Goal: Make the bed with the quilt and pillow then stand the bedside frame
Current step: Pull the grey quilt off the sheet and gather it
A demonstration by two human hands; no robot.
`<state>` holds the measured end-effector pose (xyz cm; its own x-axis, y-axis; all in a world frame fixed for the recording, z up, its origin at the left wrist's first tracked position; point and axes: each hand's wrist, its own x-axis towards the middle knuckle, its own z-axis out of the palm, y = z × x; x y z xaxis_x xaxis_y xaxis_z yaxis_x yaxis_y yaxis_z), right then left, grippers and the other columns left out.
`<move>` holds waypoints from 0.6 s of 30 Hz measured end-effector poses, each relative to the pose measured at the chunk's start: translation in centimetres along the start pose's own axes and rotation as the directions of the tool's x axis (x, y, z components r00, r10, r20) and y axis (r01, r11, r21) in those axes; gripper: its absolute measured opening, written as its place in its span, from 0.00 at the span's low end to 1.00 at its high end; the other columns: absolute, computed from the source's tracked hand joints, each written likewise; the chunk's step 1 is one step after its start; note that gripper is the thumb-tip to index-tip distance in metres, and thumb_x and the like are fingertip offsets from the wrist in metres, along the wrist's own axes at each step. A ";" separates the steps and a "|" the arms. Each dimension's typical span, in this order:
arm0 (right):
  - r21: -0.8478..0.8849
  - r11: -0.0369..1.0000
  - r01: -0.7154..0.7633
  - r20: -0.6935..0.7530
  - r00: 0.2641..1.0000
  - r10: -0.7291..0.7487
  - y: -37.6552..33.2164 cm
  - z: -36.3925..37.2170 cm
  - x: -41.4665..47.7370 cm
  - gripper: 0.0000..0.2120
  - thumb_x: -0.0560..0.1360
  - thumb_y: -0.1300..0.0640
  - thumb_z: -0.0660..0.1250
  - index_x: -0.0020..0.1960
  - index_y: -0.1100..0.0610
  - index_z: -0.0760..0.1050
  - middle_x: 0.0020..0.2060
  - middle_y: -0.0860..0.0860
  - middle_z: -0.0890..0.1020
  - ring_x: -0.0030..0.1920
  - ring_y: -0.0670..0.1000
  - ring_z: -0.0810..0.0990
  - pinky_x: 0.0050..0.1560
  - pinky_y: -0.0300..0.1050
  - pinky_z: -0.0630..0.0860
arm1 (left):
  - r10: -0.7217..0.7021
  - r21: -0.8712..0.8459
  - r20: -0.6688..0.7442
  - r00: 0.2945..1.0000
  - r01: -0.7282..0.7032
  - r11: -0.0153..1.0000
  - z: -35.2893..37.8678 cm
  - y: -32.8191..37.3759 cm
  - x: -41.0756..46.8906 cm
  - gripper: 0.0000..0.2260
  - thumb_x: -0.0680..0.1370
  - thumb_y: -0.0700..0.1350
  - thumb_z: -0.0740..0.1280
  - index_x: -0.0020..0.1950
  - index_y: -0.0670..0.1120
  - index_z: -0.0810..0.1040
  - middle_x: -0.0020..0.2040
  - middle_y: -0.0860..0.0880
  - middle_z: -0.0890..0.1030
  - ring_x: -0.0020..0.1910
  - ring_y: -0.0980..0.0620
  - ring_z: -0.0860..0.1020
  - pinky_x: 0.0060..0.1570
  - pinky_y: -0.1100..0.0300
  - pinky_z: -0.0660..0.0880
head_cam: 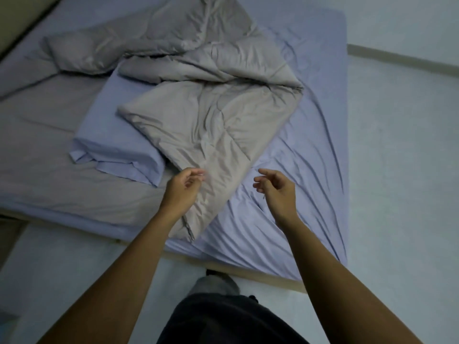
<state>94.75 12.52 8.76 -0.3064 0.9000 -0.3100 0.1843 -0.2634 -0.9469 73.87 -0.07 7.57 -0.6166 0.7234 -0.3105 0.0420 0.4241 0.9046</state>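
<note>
Quilt (211, 115) lies crumpled over pillow (116, 135); left hand (182, 188), right hand (278, 188) hover, grips seemingly slack, empty.

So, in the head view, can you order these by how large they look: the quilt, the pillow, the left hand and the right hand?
1. quilt, the largest by far
2. pillow, partly covered by the quilt
3. left hand and right hand: they look alike, so they are not ranked

Quilt (213, 115) on bed (310, 194), partly over pillow (116, 135)
</note>
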 end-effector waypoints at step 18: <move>-0.223 0.968 0.117 0.318 0.947 -0.041 0.0 9.9 17.4 0.10 0.83 0.63 0.61 0.57 0.58 0.81 0.44 0.55 0.86 0.45 0.53 0.85 0.49 0.44 0.83 | -0.229 0.020 -0.393 0.891 0.258 0.966 -5.5 -2.6 16.3 0.11 0.77 0.42 0.65 0.57 0.48 0.81 0.46 0.49 0.81 0.50 0.46 0.80 0.49 0.59 0.73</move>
<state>80.20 24.70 2.52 -0.5945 0.7531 -0.2818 0.3510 -0.0722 -0.9336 59.38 7.64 1.77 -0.8676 0.3330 -0.3694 -0.1023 0.6073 0.7878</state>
